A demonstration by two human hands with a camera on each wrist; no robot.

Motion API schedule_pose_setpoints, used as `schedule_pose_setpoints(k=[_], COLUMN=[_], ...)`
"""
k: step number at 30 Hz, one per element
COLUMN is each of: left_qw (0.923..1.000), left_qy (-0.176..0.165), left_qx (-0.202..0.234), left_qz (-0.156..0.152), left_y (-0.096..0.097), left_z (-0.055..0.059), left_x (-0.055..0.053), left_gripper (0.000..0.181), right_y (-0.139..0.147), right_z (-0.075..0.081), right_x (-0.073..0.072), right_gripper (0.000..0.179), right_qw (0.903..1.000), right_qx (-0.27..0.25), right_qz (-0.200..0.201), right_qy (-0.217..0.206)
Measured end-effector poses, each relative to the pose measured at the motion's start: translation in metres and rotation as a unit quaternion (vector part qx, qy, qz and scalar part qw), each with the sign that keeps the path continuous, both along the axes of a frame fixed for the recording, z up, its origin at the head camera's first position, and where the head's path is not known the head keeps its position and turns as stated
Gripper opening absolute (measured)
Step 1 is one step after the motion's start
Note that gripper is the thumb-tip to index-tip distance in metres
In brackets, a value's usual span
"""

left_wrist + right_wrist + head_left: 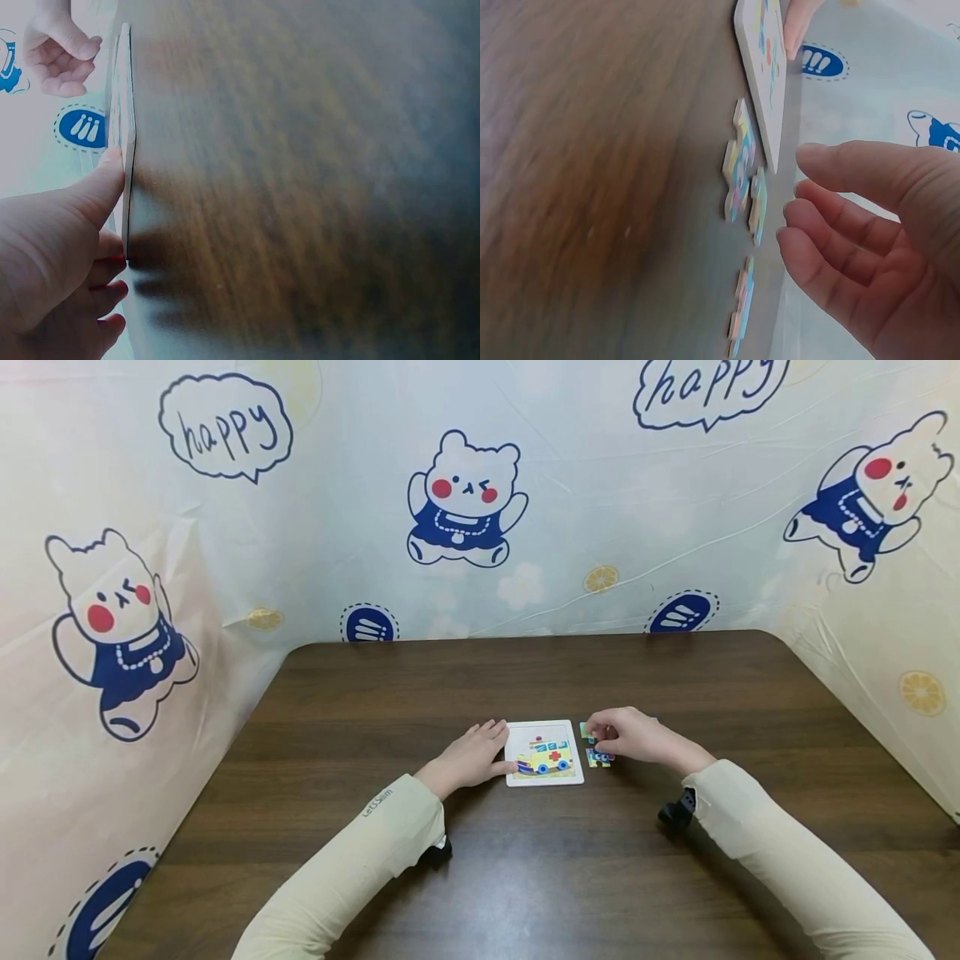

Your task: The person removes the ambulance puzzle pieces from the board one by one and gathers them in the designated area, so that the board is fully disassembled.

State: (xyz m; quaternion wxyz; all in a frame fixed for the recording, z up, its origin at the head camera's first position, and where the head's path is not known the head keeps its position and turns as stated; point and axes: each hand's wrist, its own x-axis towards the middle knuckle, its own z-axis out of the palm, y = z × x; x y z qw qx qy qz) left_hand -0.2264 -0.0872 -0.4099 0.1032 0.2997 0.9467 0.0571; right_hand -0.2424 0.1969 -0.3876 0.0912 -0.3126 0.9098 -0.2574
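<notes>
A white-framed jigsaw board [540, 730] lies on the table, its lower part filled with a yellow ambulance picture and its upper part bare. At its left edge rests my left hand [468, 757], thumb on the near-left rim and fingers stretched along the side. My right hand [636, 735] hovers over loose puzzle pieces [599, 758] right of the board. In the right wrist view its thumb and loosely curled fingers [832, 259] stand apart with nothing between them. Below them lie a larger piece [739, 165], a small piece [758, 206] and another piece [742, 307].
The brown wooden table [517, 877] extends around the board on all sides. A pale curtain [480, 602] printed with bears and "happy" bubbles hangs behind the table and along both sides. A dark wrist camera [677, 812] sits under the right cuff.
</notes>
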Motion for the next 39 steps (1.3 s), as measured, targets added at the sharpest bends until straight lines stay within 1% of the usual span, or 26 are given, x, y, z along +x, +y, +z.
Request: schedule_pose_setpoints(k=[3, 7, 13, 17, 23, 33, 39], left_qw=[1.0000, 1.0000, 1.0000, 1.0000, 1.0000, 0.9999, 1.0000], left_qy=[0.001, 0.001, -0.001, -0.001, -0.002, -0.005, -0.003], left_qx=[0.000, 0.001, 0.004, -0.002, -0.004, -0.003, -0.002], left_qz=[0.000, 0.000, 0.001, 0.003, 0.006, 0.008, 0.006], left_y=[0.000, 0.000, 0.000, 0.001, 0.001, 0.001, 0.001], left_z=[0.000, 0.001, 0.003, 0.002, 0.002, 0.000, 0.001], left_x=[0.000, 0.001, 0.002, 0.002, 0.001, 0.000, 0.000], left_gripper=[0.071, 0.071, 0.071, 0.071, 0.072, 0.072, 0.072], right_y=[-0.006, -0.013, -0.023, -0.029, -0.038, -0.053, -0.060], right_z=[0.001, 0.002, 0.003, 0.003, 0.003, 0.000, -0.001], right_x=[0.000, -0.001, -0.002, -0.004, -0.005, -0.003, -0.003], right_gripper=[0.022, 0.024, 0.025, 0.025, 0.025, 0.030, 0.033], right_qw=[0.9999, 0.9998, 0.9997, 0.9997, 0.9994, 0.9990, 0.9976], right_qx=[-0.006, -0.012, -0.008, -0.007, 0.000, 0.010, 0.024], right_qz=[0.008, 0.015, 0.018, 0.018, 0.029, 0.043, 0.065], right_qy=[0.009, 0.010, 0.016, 0.013, 0.016, -0.003, 0.004])
